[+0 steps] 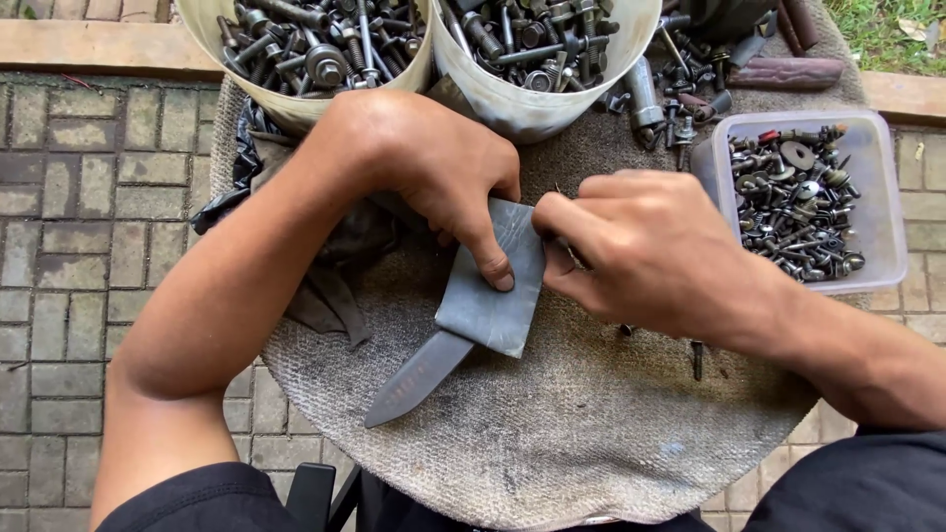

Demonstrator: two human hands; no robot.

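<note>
A dark grey knife blade (409,379) lies on a round, cloth-covered work surface (552,433), its tip pointing to the lower left. A grey sheet, like abrasive paper (498,300), is folded over the blade's upper part. My left hand (434,167) presses on the sheet with the thumb along its left edge. From the right, my right hand (641,251) pinches the sheet's right edge, fingers closed on it. The knife's handle end is hidden under the sheet and my hands.
Two pale buckets (522,99) full of bolts and screws stand at the back. A clear plastic box (882,212) of washers and screws sits at the right. Loose bolts (680,99) and a dark rag (325,276) lie around; brick paving (89,227) surrounds the surface.
</note>
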